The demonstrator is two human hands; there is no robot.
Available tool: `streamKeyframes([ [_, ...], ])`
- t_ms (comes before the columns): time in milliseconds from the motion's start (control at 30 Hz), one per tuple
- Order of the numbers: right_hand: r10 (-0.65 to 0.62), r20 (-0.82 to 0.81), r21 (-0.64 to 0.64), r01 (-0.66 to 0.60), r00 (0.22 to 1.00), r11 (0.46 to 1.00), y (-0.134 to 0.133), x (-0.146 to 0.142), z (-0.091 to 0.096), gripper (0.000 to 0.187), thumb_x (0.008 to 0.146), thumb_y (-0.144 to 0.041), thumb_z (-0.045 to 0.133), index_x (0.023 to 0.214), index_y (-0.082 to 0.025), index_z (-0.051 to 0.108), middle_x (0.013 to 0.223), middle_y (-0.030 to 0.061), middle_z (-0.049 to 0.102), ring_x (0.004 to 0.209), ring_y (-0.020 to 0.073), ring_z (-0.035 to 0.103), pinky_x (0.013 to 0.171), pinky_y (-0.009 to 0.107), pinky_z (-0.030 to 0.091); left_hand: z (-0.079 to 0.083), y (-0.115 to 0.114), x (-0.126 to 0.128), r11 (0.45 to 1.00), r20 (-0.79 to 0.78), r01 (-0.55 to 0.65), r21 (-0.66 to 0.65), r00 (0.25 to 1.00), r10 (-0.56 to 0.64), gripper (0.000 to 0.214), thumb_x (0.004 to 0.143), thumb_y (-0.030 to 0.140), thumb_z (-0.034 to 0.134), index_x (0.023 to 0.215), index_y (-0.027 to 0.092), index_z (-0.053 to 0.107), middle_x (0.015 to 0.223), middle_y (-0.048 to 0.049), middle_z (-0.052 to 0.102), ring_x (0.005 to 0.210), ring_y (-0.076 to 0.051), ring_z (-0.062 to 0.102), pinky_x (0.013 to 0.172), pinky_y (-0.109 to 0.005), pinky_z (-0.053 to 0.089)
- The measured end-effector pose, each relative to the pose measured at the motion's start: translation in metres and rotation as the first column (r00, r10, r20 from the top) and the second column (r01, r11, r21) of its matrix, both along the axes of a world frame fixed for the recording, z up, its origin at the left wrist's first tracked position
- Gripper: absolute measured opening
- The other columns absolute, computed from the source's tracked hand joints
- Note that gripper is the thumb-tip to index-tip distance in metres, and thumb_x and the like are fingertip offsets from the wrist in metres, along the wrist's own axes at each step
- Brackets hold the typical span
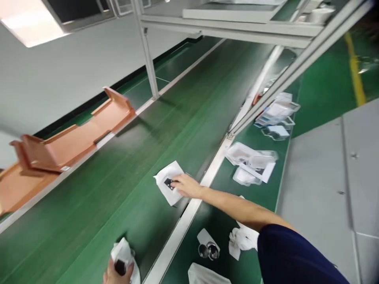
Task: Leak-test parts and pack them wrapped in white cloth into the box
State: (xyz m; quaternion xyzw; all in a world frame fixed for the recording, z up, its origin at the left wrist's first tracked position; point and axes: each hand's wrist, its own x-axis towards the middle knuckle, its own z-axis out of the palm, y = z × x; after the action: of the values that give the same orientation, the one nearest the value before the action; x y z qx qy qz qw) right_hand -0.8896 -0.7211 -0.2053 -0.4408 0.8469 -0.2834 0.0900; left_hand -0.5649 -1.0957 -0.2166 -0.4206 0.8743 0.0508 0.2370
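A: Who is at work in the foreground?

B: A worker's left hand (pixel 118 274), at the bottom edge, its fingers closed around a white packet (pixel 126 252) with a dark patch facing up. The packet is over the near part of a green belt (pixel 97 232).

A: And close by, to the right?

B: White material (pixel 205 275) lies at the edge of view on a green surface (pixel 222 183). Beyond it, two shiny round parts (pixel 212 250) sit side by side against a white piece, near a crumpled cloth (pixel 241 238).

A: The other arm?

B: From a navy sleeve (pixel 296 258), it stretches across the rail (pixel 213 167) dividing surface from belt. The right hand (pixel 188 186) is lowered over a white pouch (pixel 168 179) lying on the belt near the rail. Its fingers are slightly bent, tips at a black piece (pixel 168 183) on the pouch; whether they grip it, one cannot tell.

A: Farther out?

B: Clear trays (pixel 251 161) lie overlapping on the surface, with a blurred stack (pixel 278 112) of more behind them. Orange bins (pixel 97 118) line the belt's opposite side. A metal frame (pixel 149 59) spans the belt, carrying a shelf (pixel 227 14), before a pale wall (pixel 71 75).
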Motion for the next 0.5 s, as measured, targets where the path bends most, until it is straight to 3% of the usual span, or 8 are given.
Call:
streamKeyframes([
  [100,-0.204,0.097,0.13,0.191,0.974,0.973,0.003,-0.044,0.008,0.091,0.076,-0.03,0.087,0.158,-0.021,0.049,0.17,0.0234,0.028,0.154,0.0426,0.029,0.125,0.061,0.028,-0.004,-0.006,0.03,0.995,-0.102,-0.026,0.1,0.994,0.036,0.096,0.077,0.06,0.052,0.152,0.001,0.043,0.14,-0.0266,0.065,0.137,-0.04,0.06,0.115,-0.045,0.051],
  [167,-0.324,0.258,0.308,0.24,0.91,0.92,-0.003,-0.06,0.011,0.114,0.067,-0.039,0.094,0.165,-0.025,0.038,0.175,0.0239,0.01,0.159,0.0462,0.018,0.125,0.061,0.027,-0.003,-0.004,0.039,0.987,-0.134,-0.025,0.159,0.99,0.046,0.097,0.073,0.062,0.048,0.149,0.001,0.045,0.139,-0.0283,0.064,0.136,-0.043,0.06,0.116,-0.049,0.049],
  [233,-0.431,0.35,0.457,0.251,0.831,0.854,-0.014,-0.061,0.011,0.123,0.062,-0.05,0.096,0.167,-0.029,0.034,0.176,0.0225,0.003,0.16,0.0478,0.013,0.123,0.061,0.029,0.004,-0.001,0.044,0.982,-0.145,-0.037,0.187,0.987,0.065,0.094,0.072,0.063,0.048,0.144,0.002,0.05,0.137,-0.0299,0.065,0.133,-0.044,0.062,0.114,-0.051,0.05],
  [333,-0.503,0.351,0.555,0.257,0.79,0.791,-0.03,-0.044,0.008,0.115,0.06,-0.056,0.096,0.16,-0.03,0.047,0.174,0.0194,0.011,0.158,0.0485,0.014,0.122,0.057,0.03,0.023,0.004,0.052,0.978,-0.171,-0.086,0.19,0.978,0.12,0.075,0.073,0.061,0.054,0.131,0.014,0.062,0.127,-0.0234,0.071,0.131,-0.044,0.064,0.109,-0.05,0.055],
  [433,-0.455,0.292,0.554,0.239,0.841,0.797,-0.04,-0.017,0.008,0.106,0.056,-0.051,0.099,0.151,-0.026,0.059,0.168,0.0186,0.027,0.151,0.0477,0.029,0.118,0.05,0.035,0.04,0.009,0.066,0.969,-0.2,-0.141,0.204,0.963,0.182,0.051,0.074,0.058,0.058,0.112,0.025,0.068,0.111,-0.0147,0.077,0.126,-0.043,0.068,0.1,-0.05,0.06],
  [500,-0.429,0.223,0.529,0.261,0.875,0.808,-0.045,-0.001,0.012,0.092,0.062,-0.044,0.096,0.145,-0.019,0.063,0.158,0.0193,0.043,0.141,0.0415,0.044,0.114,0.045,0.04,0.045,0.012,0.077,0.96,-0.206,-0.168,0.223,0.954,0.215,0.048,0.075,0.06,0.059,0.107,0.025,0.067,0.107,-0.014,0.077,0.121,-0.044,0.07,0.096,-0.05,0.061],
])
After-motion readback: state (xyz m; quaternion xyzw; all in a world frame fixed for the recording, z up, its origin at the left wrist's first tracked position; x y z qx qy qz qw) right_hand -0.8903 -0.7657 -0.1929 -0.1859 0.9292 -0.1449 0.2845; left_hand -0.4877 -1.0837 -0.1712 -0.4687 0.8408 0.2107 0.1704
